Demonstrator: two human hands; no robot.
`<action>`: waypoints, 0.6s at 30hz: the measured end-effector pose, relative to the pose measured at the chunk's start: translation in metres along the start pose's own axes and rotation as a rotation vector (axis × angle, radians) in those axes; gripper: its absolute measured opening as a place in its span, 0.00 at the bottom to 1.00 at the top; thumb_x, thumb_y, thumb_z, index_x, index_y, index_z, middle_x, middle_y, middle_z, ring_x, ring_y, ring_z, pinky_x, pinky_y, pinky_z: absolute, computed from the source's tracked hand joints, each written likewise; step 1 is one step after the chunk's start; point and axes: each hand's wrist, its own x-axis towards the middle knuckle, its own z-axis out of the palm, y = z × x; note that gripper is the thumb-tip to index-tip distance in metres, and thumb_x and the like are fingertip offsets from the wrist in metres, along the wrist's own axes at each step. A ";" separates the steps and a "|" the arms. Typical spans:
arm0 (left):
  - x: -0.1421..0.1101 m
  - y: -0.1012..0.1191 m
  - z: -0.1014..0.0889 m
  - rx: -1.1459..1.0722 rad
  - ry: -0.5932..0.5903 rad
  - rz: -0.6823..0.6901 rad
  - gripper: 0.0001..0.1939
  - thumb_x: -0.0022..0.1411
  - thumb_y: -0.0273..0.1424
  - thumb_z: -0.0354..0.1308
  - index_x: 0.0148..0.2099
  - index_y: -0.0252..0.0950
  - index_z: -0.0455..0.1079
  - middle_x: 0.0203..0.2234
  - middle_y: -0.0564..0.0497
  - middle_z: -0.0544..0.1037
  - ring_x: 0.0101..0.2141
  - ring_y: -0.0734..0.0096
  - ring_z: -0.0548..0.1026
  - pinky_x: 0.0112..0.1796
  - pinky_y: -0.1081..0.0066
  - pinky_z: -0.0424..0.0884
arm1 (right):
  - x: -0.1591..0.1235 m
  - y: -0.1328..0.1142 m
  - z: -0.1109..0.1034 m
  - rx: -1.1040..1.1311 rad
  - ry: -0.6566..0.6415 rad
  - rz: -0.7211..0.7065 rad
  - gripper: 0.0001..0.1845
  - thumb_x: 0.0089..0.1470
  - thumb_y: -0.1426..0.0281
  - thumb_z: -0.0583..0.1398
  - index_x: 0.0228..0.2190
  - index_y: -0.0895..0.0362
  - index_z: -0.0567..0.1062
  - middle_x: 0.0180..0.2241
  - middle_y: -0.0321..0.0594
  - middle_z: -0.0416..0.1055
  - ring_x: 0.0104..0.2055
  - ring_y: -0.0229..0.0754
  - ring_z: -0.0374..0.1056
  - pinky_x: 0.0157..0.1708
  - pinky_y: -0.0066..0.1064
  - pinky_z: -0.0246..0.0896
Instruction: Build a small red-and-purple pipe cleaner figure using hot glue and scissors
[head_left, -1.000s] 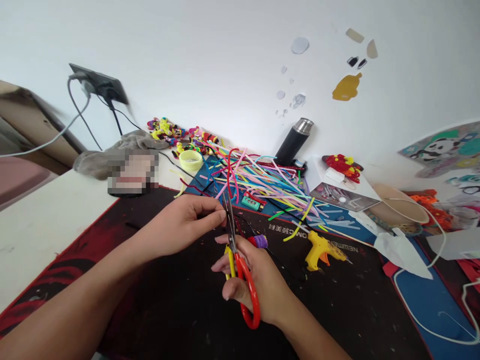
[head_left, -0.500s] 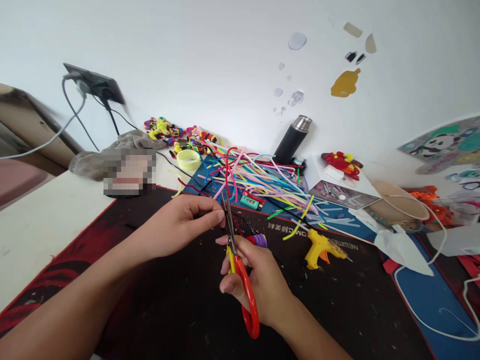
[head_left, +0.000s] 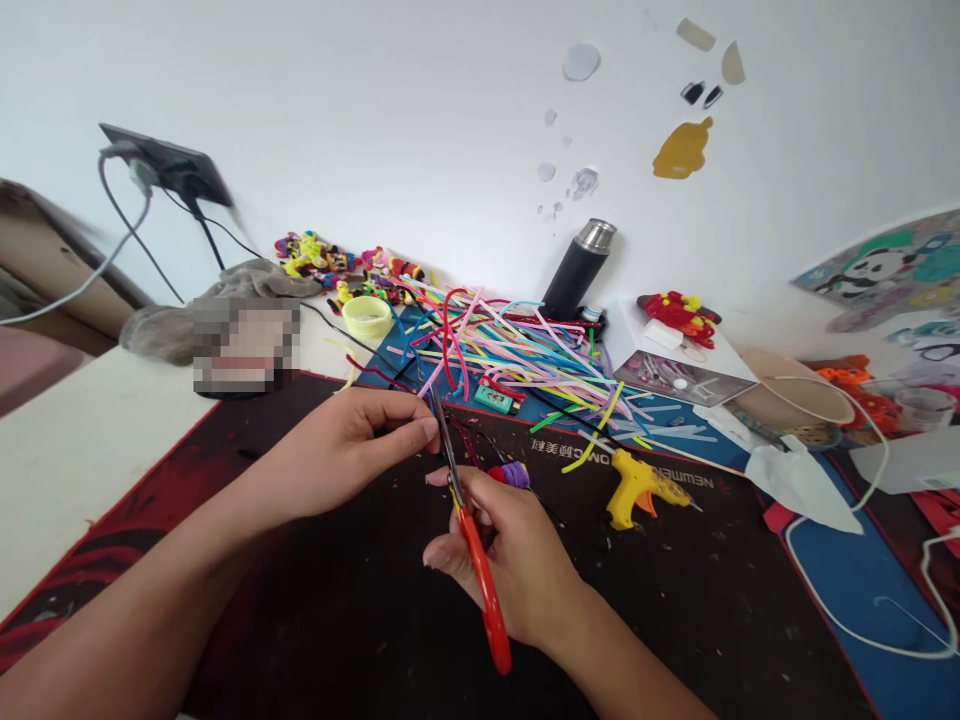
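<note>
My right hand [head_left: 502, 545] is closed around a pair of scissors [head_left: 480, 565] with red and yellow handles. Their blades point up and away, beside the fingertips of my left hand [head_left: 375, 445]. The thumb and forefinger of that left hand are pinched together; whatever they hold is too small or dark to make out. Just beyond my right hand, a purple and red pipe-cleaner piece [head_left: 510, 475] lies on the dark mat [head_left: 337, 620]. To the right of it rests a yellow hot glue gun [head_left: 637, 490], its nozzle turned to the right.
Many-coloured pipe cleaners [head_left: 502, 345] are heaped at the back, near a black thermos [head_left: 577, 270] and a small green box [head_left: 495, 397]. A pale yellow tape roll [head_left: 367, 318] and small figures [head_left: 319, 258] sit back left. A white cable [head_left: 825, 610] loops on the right.
The scissor blades have closed together and the handles look narrower, with the yellow one now mostly hidden. The whole view has shifted slightly; my left hand keeps its pinch.
</note>
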 end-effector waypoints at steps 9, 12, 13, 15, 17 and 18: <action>0.001 -0.002 0.002 -0.014 0.014 0.010 0.20 0.73 0.44 0.58 0.35 0.38 0.82 0.29 0.51 0.83 0.32 0.65 0.76 0.36 0.71 0.71 | 0.000 -0.005 0.001 -0.032 0.007 0.064 0.39 0.58 0.37 0.69 0.53 0.56 0.82 0.24 0.31 0.66 0.26 0.40 0.63 0.28 0.30 0.61; 0.001 -0.002 0.001 -0.019 0.017 0.013 0.19 0.73 0.43 0.59 0.34 0.38 0.81 0.29 0.52 0.83 0.33 0.65 0.76 0.36 0.71 0.71 | 0.001 -0.004 0.001 -0.030 0.015 0.062 0.39 0.58 0.37 0.68 0.53 0.56 0.83 0.24 0.31 0.65 0.26 0.40 0.62 0.28 0.30 0.61; 0.002 -0.001 0.001 -0.019 0.014 0.008 0.19 0.73 0.43 0.59 0.34 0.38 0.81 0.30 0.52 0.83 0.33 0.65 0.77 0.37 0.71 0.72 | 0.001 -0.004 0.001 -0.032 0.018 0.056 0.39 0.58 0.37 0.68 0.53 0.57 0.83 0.24 0.30 0.64 0.26 0.39 0.62 0.28 0.30 0.61; 0.002 0.000 0.001 -0.008 0.004 -0.006 0.20 0.73 0.44 0.58 0.35 0.38 0.81 0.30 0.51 0.84 0.34 0.64 0.78 0.38 0.71 0.72 | 0.002 -0.004 0.001 -0.033 0.026 0.048 0.38 0.59 0.38 0.68 0.52 0.57 0.83 0.24 0.30 0.64 0.26 0.39 0.61 0.29 0.30 0.61; 0.002 0.000 0.001 0.007 -0.003 -0.019 0.20 0.72 0.45 0.58 0.35 0.38 0.81 0.31 0.50 0.85 0.34 0.63 0.78 0.38 0.70 0.73 | 0.002 -0.005 0.000 -0.035 0.024 0.048 0.37 0.59 0.38 0.69 0.52 0.57 0.83 0.24 0.30 0.65 0.26 0.39 0.61 0.29 0.30 0.61; 0.002 0.000 0.000 0.011 -0.005 -0.021 0.20 0.72 0.45 0.58 0.35 0.37 0.81 0.32 0.49 0.85 0.35 0.62 0.78 0.38 0.69 0.73 | 0.002 -0.005 0.000 -0.034 0.023 0.050 0.37 0.59 0.39 0.69 0.52 0.56 0.83 0.24 0.30 0.65 0.26 0.39 0.61 0.29 0.30 0.61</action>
